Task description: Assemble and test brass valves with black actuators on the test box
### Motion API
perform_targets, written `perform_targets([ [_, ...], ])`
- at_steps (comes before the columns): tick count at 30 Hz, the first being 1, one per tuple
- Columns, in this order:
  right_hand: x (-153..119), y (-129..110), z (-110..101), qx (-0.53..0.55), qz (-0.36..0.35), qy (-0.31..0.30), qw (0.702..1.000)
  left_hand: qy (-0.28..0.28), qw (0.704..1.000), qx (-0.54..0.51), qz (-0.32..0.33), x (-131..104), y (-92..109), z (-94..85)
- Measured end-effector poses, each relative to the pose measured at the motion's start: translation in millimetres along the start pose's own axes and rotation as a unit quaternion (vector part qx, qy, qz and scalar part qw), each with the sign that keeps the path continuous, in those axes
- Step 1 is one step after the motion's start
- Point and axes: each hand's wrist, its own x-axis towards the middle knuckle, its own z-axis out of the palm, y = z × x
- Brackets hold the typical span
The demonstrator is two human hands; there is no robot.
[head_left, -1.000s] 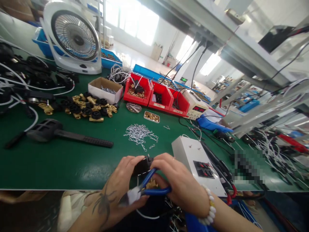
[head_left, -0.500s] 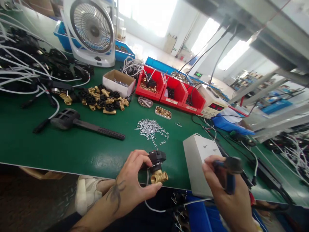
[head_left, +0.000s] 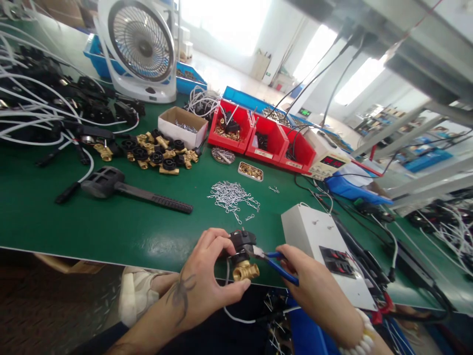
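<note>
My left hand point(head_left: 209, 273) is closed round a valve with a black top point(head_left: 243, 240) and a brass body point(head_left: 246, 271), held at the table's front edge. A grey cable runs down from it. In my right hand point(head_left: 308, 276) are pliers with blue handles point(head_left: 283, 268). Their metal jaws point(head_left: 257, 251) reach the black neck of the valve; whether they grip anything there is too small to tell. Beyond the valve lies a pile of wire spring clips point(head_left: 229, 196), with a few loose ones beside it.
A grey switch box point(head_left: 308, 234) stands right of the pliers. To the left lie a black mallet point(head_left: 136, 190) and a heap of brass valve bodies point(head_left: 158, 153). Red bins point(head_left: 266, 143), a white carton point(head_left: 183, 129) and a fan point(head_left: 142, 49) are farther back.
My right hand has swung left from in front of the grey box, bringing the pliers to the valve. The left hand still holds the valve in nearly the same place.
</note>
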Motion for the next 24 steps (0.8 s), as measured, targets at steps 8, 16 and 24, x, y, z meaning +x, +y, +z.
perform_targets([
  [8,-1.4,2.7,1.8,0.018,0.069,0.154,0.986,-0.007,1.0,0.007,-0.002,0.6,0.4,1.1],
  [16,1.5,-4.2,0.6,0.018,0.062,0.195,0.979,-0.001,1.0,-0.001,-0.002,0.6,-1.4,2.8],
  [24,-0.7,-1.3,-1.6,-0.011,0.03,0.062,0.998,0.003,1.0,0.009,-0.001,-1.1,-1.6,4.3],
])
